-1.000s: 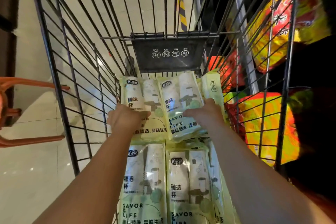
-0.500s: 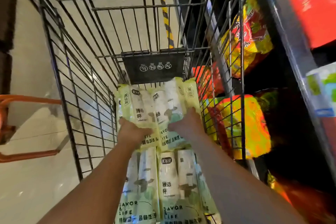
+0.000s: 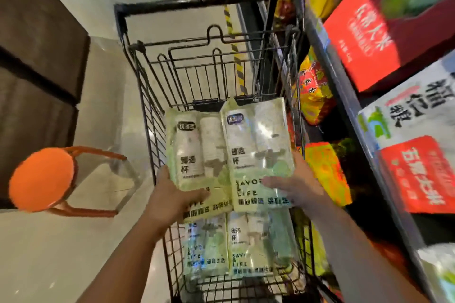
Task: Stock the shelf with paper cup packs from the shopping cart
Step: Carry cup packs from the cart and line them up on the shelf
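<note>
I have lifted the left pack point(image 3: 194, 155) and the right pack point(image 3: 258, 145) of paper cups off the cart bed since a moment ago. They now ride side by side above it, edges touching and printed faces toward me. My left hand point(image 3: 172, 198) grips the left pack's lower corner, thumb across its front. My right hand point(image 3: 298, 187) clasps the right pack's lower edge. Below my hands, two more packs point(image 3: 251, 246) lie flat in the shopping cart point(image 3: 150, 115). Right of my right hand stands the shelf point(image 3: 344, 96), carrying red boxes point(image 3: 364, 32) and a white box point(image 3: 416, 110), with yellow bags point(image 3: 312, 91) beyond. Left of my left hand, an orange stool point(image 3: 41, 179) stands on the floor point(image 3: 49, 253).
</note>
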`<state>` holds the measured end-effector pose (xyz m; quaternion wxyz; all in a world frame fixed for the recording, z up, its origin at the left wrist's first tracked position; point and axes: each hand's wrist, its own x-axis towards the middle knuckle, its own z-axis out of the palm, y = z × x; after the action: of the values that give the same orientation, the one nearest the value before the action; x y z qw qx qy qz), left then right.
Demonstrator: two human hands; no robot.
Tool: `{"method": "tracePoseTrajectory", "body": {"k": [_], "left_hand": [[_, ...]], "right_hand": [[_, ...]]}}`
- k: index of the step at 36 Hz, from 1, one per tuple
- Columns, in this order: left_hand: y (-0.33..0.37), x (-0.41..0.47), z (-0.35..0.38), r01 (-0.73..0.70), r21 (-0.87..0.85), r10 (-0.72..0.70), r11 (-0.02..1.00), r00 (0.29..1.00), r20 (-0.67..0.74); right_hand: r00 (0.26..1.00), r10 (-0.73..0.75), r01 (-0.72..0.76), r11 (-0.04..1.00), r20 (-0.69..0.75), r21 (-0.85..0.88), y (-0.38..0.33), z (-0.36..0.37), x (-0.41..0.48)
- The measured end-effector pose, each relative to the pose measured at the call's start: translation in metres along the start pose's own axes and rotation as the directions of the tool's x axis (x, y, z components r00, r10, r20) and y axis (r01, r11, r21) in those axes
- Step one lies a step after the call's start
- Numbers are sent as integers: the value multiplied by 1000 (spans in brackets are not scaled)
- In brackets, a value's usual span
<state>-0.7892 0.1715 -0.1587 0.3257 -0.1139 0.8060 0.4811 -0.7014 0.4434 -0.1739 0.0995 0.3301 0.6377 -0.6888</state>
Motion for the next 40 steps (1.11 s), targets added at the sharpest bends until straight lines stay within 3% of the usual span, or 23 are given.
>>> {"method": "tracePoseTrajectory", "body": {"k": [4,11,19,27,32,40], "left_hand": [[10,-25,-27,-85,-109,88,990,996,23],[24,-67,-81,-208,-210,235,955,966,112],[29,-113,-137,-421,-268,479,867,852,212],[26,-150,-156,-534,-241,585,811,722,371],[34,-177,-127,-574,-233,597,785,598,535],[28,-261,-43,-584,-266,551,767,385,741]], "right_hand": [[993,-113,113,994,29,1,-24,7,-38],[972,-219,219,976,-81,-10,-59,35,-119],[925,-301,326,942,-234,78,-54,88,-212],[850,-325,405,906,-414,121,-20,123,-307],[745,-295,448,886,-598,122,12,128,-380],[493,-211,485,872,-844,65,70,121,-511]]}}
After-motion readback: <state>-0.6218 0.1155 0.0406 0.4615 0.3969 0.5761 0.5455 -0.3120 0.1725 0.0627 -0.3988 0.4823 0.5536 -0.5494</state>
